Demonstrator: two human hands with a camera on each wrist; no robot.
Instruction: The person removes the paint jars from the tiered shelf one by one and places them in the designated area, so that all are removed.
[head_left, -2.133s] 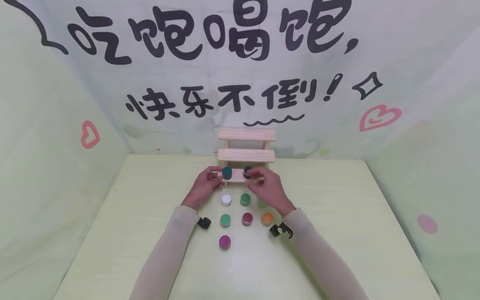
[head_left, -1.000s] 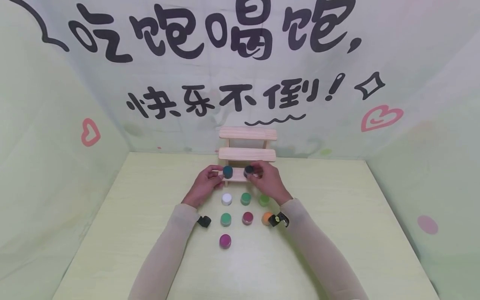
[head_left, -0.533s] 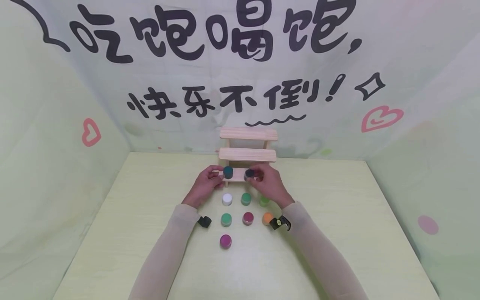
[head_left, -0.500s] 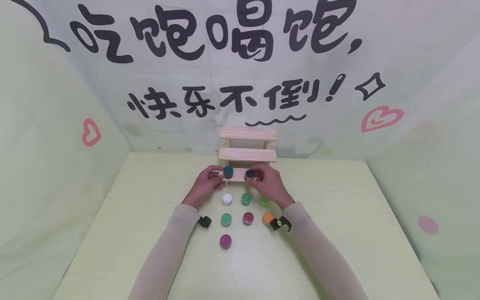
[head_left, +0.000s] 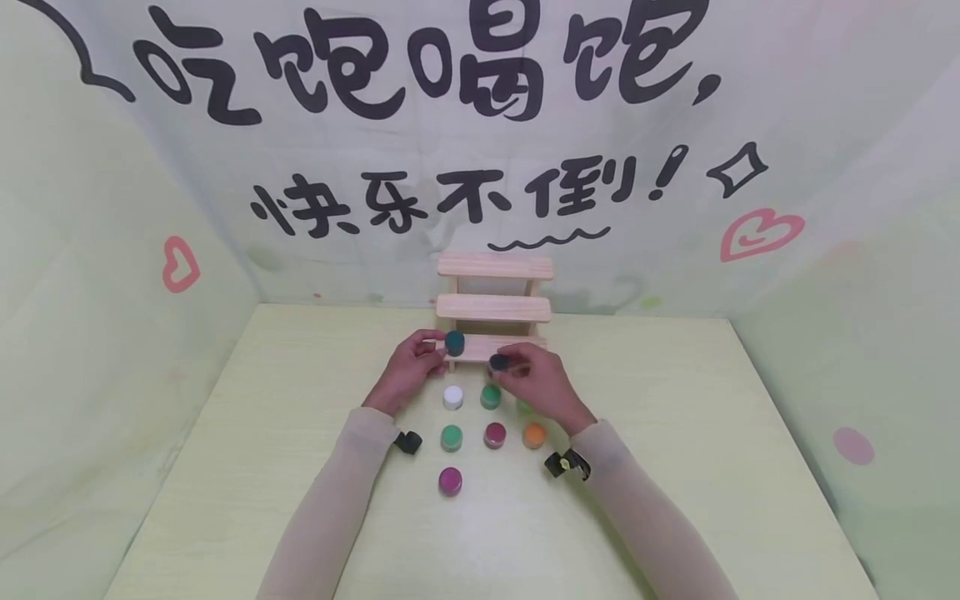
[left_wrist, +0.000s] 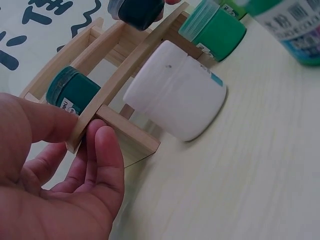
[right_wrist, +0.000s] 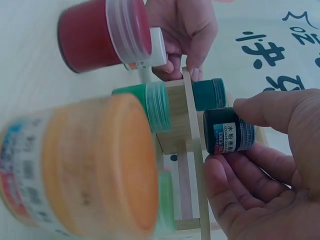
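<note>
A small three-step wooden shelf [head_left: 493, 308] stands at the back of the table. My left hand [head_left: 408, 367] holds the left end of its lowest board, with fingers above and below the wood in the left wrist view. Beside those fingers, a dark teal paint jar [head_left: 454, 342] sits on that board. My right hand [head_left: 542, 382] pinches a near-black paint jar [right_wrist: 222, 131] between thumb and fingers. In the head view this jar appears just in front of the lowest board; the right wrist view shows it close to the teal jar.
On the table before the shelf stand paint jars: white [head_left: 452, 397], green [head_left: 491, 397], mint [head_left: 452, 437], dark red [head_left: 495, 435], orange [head_left: 534, 435] and magenta [head_left: 450, 481]. A light green jar [head_left: 525, 407] is partly hidden under my right hand. A printed cloth [head_left: 337, 167] hangs behind.
My right hand has drawn the near-black jar back toward me, from over the lowest board to its front edge. The left hand stays at the board's end.
</note>
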